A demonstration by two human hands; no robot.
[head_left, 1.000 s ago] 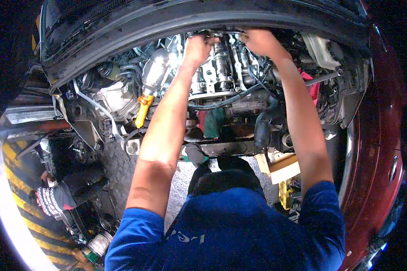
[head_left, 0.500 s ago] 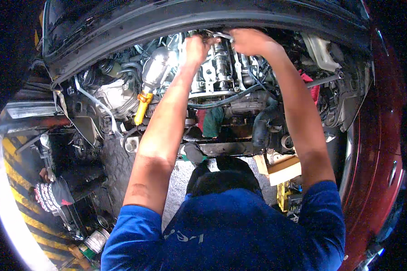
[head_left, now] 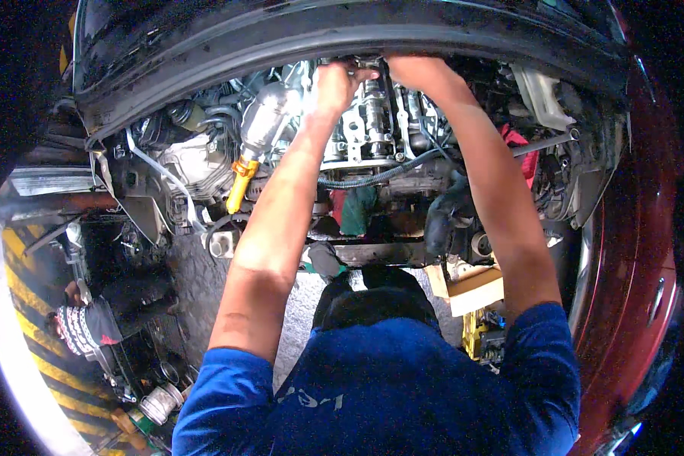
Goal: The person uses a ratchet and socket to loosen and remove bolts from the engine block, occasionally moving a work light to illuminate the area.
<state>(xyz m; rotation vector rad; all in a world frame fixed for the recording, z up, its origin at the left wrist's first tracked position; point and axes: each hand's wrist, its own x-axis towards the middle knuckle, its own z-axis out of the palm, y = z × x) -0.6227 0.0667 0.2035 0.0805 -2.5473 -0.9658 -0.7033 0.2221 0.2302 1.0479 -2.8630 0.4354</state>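
Both my hands are up in the engine bay, at the upper end of the exposed engine top (head_left: 372, 114) with its camshafts. My left hand (head_left: 340, 82) has curled fingers by the metal parts, with the thumb side toward the middle; what they hold is unclear. My right hand (head_left: 414, 70) is closed just right of it, close below the dark overhanging panel (head_left: 342, 34), its fingertips and anything in them hard to see. An inspection lamp (head_left: 266, 114) with a yellow handle lies left of my left arm. A corrugated hose (head_left: 365, 178) runs across the engine's lower edge.
A long wrench (head_left: 547, 140) and pink-red cloth (head_left: 520, 167) lie to the right. Green cloth (head_left: 357, 213) hangs below the engine. A cardboard box (head_left: 475, 292) and yellow case (head_left: 475, 334) are on the floor. Patterned cloth (head_left: 83, 327) shows at lower left. Red bodywork (head_left: 619, 304) borders the right.
My right hand has shifted left, closer to my left hand. A silver tool visible at its fingers half a second ago is now hard to make out.
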